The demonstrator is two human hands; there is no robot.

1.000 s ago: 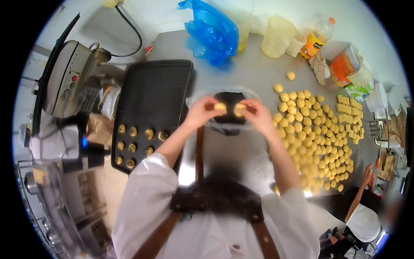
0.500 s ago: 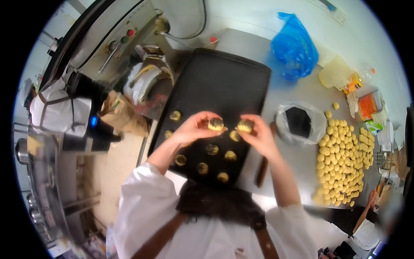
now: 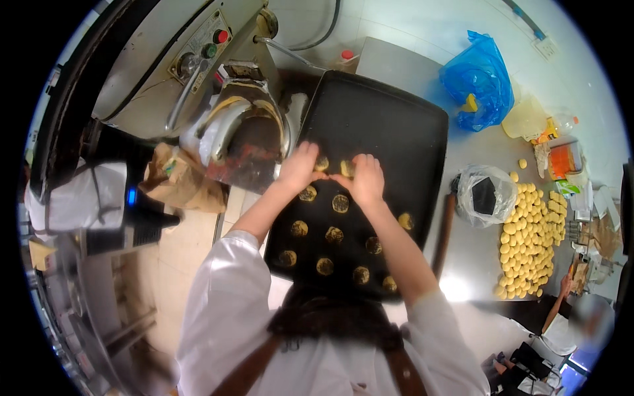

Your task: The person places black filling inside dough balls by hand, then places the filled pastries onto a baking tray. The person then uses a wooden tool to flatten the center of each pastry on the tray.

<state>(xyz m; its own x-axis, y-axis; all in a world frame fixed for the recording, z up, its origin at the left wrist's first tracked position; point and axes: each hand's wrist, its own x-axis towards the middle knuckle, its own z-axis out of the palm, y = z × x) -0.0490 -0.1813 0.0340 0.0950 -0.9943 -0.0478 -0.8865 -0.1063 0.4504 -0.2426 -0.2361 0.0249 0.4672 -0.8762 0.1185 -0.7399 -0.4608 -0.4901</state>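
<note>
A black baking tray [image 3: 383, 119] lies in front of me. Several small yellow dough balls with dark, speckled tops, such as one dough ball [image 3: 340, 203], sit spaced in rows on its nearer half. My left hand [image 3: 300, 168] is curled round one speckled dough ball [image 3: 321, 163] low over the tray's left side. Just to its right, my right hand [image 3: 364, 179] has its fingers and thumb about another dough ball [image 3: 347, 168]. Both thumbs point inward and nearly meet. Whether these two balls touch the tray, I cannot tell. My right forearm hides part of the rows.
Right of the tray stand a clear plastic bag [image 3: 492, 201] with dark contents and a large group of plain yellow dough balls [image 3: 525, 244]. A brown rod [image 3: 444, 234] lies along the tray's right edge. A blue bag [image 3: 479, 82] sits behind; a machine [image 3: 191, 63] is at left.
Both hands have moved away from me over the tray, lowering their dough balls towards its surface. The view has shifted, and more rows of speckled dough balls show.
</note>
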